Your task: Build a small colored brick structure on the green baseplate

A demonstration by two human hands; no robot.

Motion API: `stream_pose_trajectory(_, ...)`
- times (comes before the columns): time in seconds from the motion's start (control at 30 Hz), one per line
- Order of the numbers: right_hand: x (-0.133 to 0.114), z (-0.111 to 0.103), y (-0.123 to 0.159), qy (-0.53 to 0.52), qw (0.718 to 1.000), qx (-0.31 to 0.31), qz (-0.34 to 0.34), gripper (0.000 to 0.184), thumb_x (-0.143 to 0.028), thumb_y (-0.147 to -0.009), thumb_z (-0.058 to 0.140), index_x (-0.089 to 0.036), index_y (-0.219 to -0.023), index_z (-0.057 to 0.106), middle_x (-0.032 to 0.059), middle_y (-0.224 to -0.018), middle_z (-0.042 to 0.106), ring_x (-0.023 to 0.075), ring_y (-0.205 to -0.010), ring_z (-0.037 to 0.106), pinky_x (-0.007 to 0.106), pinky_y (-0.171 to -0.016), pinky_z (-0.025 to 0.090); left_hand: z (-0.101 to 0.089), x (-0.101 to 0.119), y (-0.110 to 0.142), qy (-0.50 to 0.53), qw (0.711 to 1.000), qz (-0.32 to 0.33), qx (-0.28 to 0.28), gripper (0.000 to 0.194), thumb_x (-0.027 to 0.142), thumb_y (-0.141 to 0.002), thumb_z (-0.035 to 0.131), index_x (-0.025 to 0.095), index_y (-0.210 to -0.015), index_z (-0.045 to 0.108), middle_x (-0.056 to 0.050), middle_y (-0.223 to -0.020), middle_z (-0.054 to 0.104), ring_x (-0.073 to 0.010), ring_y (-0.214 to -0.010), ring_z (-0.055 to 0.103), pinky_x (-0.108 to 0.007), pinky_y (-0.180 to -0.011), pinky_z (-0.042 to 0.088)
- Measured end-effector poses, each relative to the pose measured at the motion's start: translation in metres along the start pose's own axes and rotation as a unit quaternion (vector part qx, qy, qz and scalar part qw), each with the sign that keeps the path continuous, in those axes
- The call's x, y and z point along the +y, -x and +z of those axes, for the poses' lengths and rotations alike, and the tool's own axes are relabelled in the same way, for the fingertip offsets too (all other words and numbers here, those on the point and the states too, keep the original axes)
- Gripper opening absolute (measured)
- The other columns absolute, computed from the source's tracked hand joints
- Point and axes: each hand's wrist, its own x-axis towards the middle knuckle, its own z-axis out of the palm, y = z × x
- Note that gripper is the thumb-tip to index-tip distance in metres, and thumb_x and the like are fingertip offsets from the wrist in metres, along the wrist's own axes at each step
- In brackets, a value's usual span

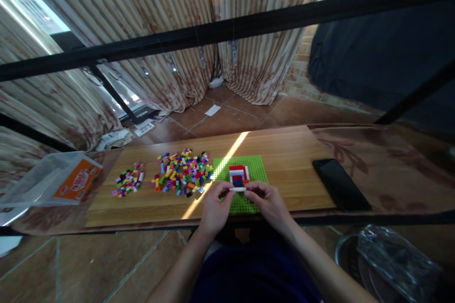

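Note:
A small white toy brick is held between my two hands, one end in each. My left hand pinches its left end with thumb and fingers. On the other end my right hand has a similar pinch. Beneath both hands lies a green studded baseplate. On it stands a low brick build in red, white and blue, just beyond the white brick. An orange piece shows by my right fingertips. My fingers partly cover the build's near side.
A large pile of mixed bricks lies left of the baseplate, with a smaller pile farther left. A clear plastic box with an orange label stands at the far left. A black phone lies on the right. A dark rail crosses behind the table.

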Motion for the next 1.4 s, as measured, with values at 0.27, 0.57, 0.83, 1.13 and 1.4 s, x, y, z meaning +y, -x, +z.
stream_pose_trajectory(0.27,0.005,-0.002,-0.031,0.213,0.969,0.057,-0.112,0.014,-0.030,-0.081,0.059,-0.021,-0.082,0.070,0.0043,-0.079,0.069,0.0180,-0.071,0.062,0.030,-0.068,0.047,0.009,-0.012,-0.029,-0.035,0.998,0.038,0.020,0.006,0.017,-0.081,0.061,0.019,-0.081,0.067,-0.002,-0.083,0.064,-0.0137,-0.077,0.059,-0.025,-0.070,0.048)
stream_pose_trajectory(0.57,0.013,0.001,-0.039,0.304,0.937,0.077,-0.155,0.015,-0.026,-0.085,0.055,-0.021,-0.081,0.069,0.0034,-0.079,0.063,0.0149,-0.064,0.058,0.027,-0.062,0.045,0.015,-0.028,-0.033,-0.029,0.998,0.036,0.047,0.009,0.016,-0.080,0.061,0.018,-0.086,0.067,-0.004,-0.087,0.063,-0.0154,-0.081,0.060,-0.027,-0.072,0.051)
stream_pose_trajectory(0.83,0.014,0.002,-0.041,0.269,0.951,0.092,-0.123,0.013,-0.029,-0.080,0.060,-0.021,-0.082,0.070,0.0026,-0.078,0.062,0.0140,-0.060,0.055,0.028,-0.060,0.045,0.016,-0.029,-0.032,0.069,0.994,-0.055,0.061,0.016,0.020,-0.077,0.063,0.016,-0.092,0.065,-0.005,-0.085,0.066,-0.0156,-0.078,0.063,-0.029,-0.073,0.052)
stream_pose_trajectory(1.13,0.026,-0.003,-0.047,0.149,0.980,0.135,-0.019,0.037,-0.045,-0.072,0.066,-0.016,-0.094,0.070,0.0069,-0.084,0.068,0.0169,-0.065,0.056,0.032,-0.064,0.048,0.015,-0.029,-0.042,0.095,0.985,-0.122,0.074,0.017,0.023,-0.073,0.066,0.014,-0.088,0.067,-0.003,-0.077,0.067,-0.0139,-0.070,0.062,-0.026,-0.067,0.051)
stream_pose_trajectory(1.4,0.026,0.000,-0.056,0.192,0.972,0.133,0.015,0.042,-0.047,-0.070,0.067,-0.015,-0.097,0.071,0.0072,-0.081,0.067,0.0182,-0.064,0.057,0.032,-0.060,0.047,0.016,-0.025,-0.052,0.071,0.986,-0.142,0.059,0.015,0.020,-0.073,0.065,0.013,-0.086,0.068,-0.004,-0.078,0.069,-0.0137,-0.068,0.063,-0.025,-0.063,0.051)
